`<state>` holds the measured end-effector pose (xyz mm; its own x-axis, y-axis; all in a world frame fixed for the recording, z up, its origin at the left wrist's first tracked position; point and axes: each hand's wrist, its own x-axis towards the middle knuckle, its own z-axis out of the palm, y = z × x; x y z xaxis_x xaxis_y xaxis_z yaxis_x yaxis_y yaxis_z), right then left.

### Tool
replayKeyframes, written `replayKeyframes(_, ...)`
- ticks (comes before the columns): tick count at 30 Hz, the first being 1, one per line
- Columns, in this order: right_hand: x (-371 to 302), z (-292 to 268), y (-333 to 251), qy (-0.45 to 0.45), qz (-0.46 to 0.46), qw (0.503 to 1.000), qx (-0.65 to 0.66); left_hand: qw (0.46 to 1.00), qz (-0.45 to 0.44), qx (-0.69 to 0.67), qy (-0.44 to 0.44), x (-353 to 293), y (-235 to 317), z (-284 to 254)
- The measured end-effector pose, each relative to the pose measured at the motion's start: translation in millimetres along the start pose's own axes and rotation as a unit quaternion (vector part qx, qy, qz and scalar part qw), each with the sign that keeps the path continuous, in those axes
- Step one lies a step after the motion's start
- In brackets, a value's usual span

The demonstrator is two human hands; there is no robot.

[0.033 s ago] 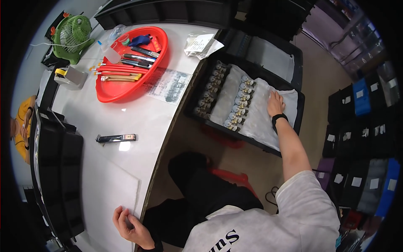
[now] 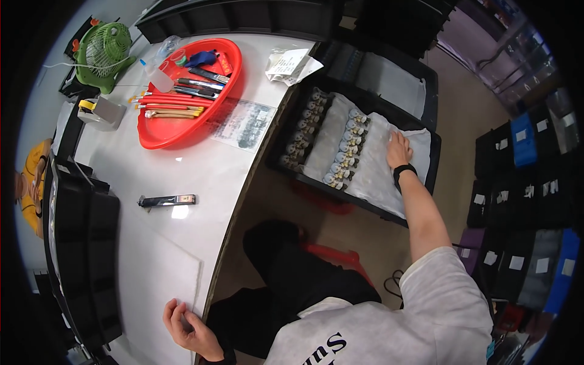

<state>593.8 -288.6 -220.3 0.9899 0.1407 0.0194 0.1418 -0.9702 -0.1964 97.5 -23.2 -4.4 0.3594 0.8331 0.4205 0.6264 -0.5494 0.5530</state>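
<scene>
My right hand (image 2: pixel 398 150) lies with its fingers stretched out on a white sheet (image 2: pixel 377 158) of soft lining inside a black crate (image 2: pixel 398 220). Left of it in the crate runs a row of small painted figurines (image 2: pixel 348 149), with grey-blue tops and darker bases. Another row of figurines (image 2: pixel 304 131) lies along the crate's left side, past a strip of the same lining. Resting at the table's near edge, my left hand (image 2: pixel 185 328) has loosely bent fingers, apart, with nothing visible in them. It is beside a thin white sheet (image 2: pixel 170 267) on the table.
A red oval basin (image 2: pixel 155 141) on the white table (image 2: pixel 140 176) holds brushes, pens and a bottle. Close by are a tape dispenser (image 2: pixel 100 115), a green fan (image 2: pixel 103 58), papers (image 2: pixel 292 64) and a box cutter (image 2: pixel 167 200). Black crates (image 2: pixel 88 243) stand left; labelled bins (image 2: pixel 517 194) line the right.
</scene>
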Motion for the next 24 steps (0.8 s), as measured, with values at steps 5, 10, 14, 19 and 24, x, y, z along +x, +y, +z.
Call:
replayKeyframes(5, -1.2, -33.7, -3.7, -0.020, -0.024, 0.999, 0.003, 1.000, 0.015, 0.014, 0.003, 0.9, -0.2, 0.6)
replayKeyframes(10, -18.0, -47.9, 8.8, -0.172, -0.101, 0.980, 0.002, 1.000, 0.009, 0.028, 0.009, 1.8, 5.7, 1.9)
replayKeyframes(14, -29.6, -33.2, 4.7, -0.227, -0.090, 0.969, -0.044, 1.000, 0.009, 0.009, 0.014, 1.8, 6.9, 1.9)
replayKeyframes(19, -36.4, -41.6, 4.5, -0.212, -0.099, 0.972, -0.019, 0.999, -0.004, -0.025, 0.021, 0.2, 2.5, 1.9)
replayKeyframes(24, -66.2, -71.8, 2.5, -0.250, -0.183, 0.950, -0.035, 1.000, 0.012, -0.013, 0.017, 0.9, 2.9, 0.5)
